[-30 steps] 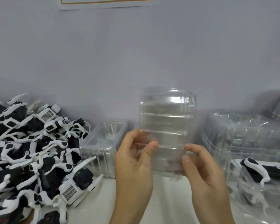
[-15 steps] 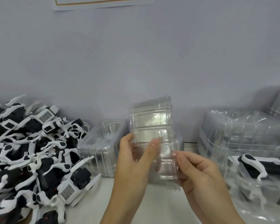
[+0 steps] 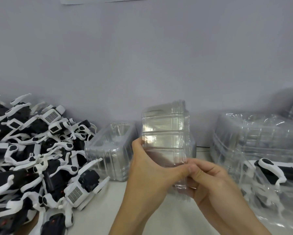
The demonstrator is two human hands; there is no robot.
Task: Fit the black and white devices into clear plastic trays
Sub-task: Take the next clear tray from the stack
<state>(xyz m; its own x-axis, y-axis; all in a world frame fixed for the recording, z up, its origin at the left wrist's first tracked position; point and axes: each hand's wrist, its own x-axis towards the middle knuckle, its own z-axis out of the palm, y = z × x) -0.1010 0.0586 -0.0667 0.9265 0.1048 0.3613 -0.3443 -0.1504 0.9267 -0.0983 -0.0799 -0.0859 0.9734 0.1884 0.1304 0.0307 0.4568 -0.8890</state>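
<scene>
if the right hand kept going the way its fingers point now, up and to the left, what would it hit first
Nothing to travel to: the right hand already pinches the clear tray at its lower edge, touching the left hand. Past them, probably the tray stack, though depth is unclear.

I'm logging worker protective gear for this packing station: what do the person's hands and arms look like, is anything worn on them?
Nothing is worn. The left hand and right hand are bare, with no gloves, and no rings, watch or wristband in view. Both forearms are bare as far as the frame's bottom edge shows, with no sleeve in sight. Fingernails look short and unpainted.
</scene>
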